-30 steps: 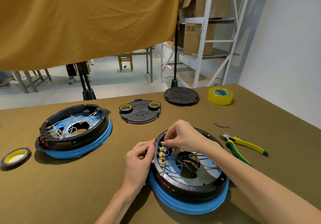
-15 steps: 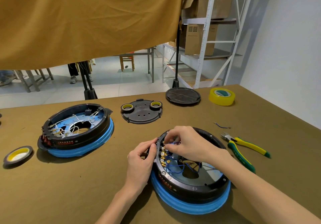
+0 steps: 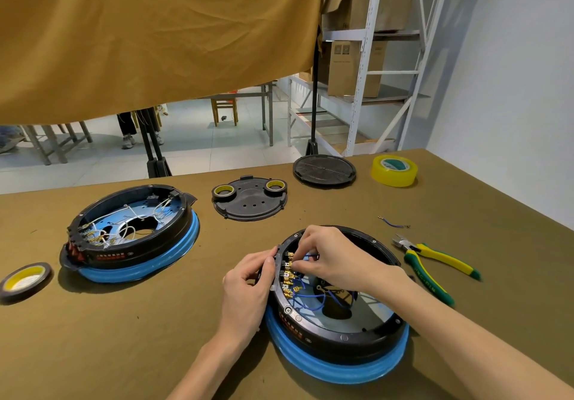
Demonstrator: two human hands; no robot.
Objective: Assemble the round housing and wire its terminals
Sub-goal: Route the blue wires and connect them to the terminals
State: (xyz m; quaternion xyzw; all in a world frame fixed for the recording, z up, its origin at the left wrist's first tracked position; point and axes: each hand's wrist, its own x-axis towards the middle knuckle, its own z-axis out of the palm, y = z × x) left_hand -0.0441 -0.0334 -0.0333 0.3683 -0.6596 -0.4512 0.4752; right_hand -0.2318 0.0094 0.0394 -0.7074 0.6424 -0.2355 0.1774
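The round housing sits on its blue ring near the counter's front edge. The left hand grips its rim beside the brass terminals, fingers curled, while the right hand pinches a blue wire there.

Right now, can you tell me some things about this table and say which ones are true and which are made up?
1. The right hand pinches a blue wire at the terminals of the near round housing. True.
2. The green and yellow pliers are in the left hand. False: they lie on the table; the left hand holds the housing's edge.
3. The far housing has white wires. True.
4. The yellow tape roll sits on the black cover plate. False: it stands on the table, by the wall; the cover plate carries two small dark rolls.
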